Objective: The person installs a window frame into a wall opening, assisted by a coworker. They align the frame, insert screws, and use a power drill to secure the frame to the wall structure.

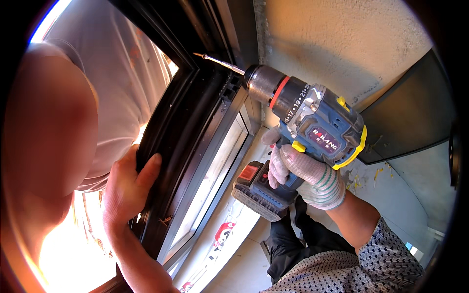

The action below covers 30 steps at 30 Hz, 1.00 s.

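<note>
Above and to the left of the left hand is another person in a grey shirt [112,88], cut off by the picture's rim. The bare left hand [128,188] grasps the black frame [181,117], thumb laid on its near face, fingers mostly hidden behind the outer edge. The frame runs upward past this hand, and above it the slim drill bit [222,64] points left across the dark profile; whether its tip touches, I cannot tell. Between the hands hangs the battery pack [261,193], just left of the right hand, with dark trousers [288,234] below. The blue and black drill [322,124] sits directly above the right hand [312,178], which wears a pale knitted glove and is wrapped around the handle. Higher still is a rough plastered wall [337,39]; below that hand is a patterned sleeve [386,251], and to its upper right a dark panel [410,107]
</note>
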{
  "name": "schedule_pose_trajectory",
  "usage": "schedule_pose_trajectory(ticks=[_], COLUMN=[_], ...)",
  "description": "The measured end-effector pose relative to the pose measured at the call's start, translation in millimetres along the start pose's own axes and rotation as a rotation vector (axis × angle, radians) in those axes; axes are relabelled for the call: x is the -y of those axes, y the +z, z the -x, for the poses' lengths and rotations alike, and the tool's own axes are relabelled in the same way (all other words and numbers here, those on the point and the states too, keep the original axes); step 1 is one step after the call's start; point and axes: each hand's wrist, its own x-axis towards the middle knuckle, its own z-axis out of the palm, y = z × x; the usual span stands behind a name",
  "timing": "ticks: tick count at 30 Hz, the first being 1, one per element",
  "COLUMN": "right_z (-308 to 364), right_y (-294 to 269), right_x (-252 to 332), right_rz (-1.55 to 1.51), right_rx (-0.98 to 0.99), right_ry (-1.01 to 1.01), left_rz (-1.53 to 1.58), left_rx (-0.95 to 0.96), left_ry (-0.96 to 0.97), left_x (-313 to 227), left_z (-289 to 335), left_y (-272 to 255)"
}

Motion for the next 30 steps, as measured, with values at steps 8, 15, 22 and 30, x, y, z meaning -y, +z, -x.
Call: schedule_pose_trajectory(ticks=[8, 15, 22, 30], right_z=[4, 11, 14, 15], right_y=[21, 42, 45, 36], right_x=[-2, 0, -9, -16], right_rz=[-0.122, 0.055, 0.132, 0.133], right_rx=[-0.215, -0.315, -0.314, -0.297], right_ry=[0.069, 0.167, 0.171, 0.152], left_rz=[-0.019, 0.053, 0.009, 0.074], left_rx=[-0.038, -0.040, -0.012, 0.025], left_ry=[0.079, 0.036, 0.097, 0.133], left_x=[8, 6, 12, 13], left_z=[-5, -7, -8, -10], left_y=[3, 6, 4, 4])
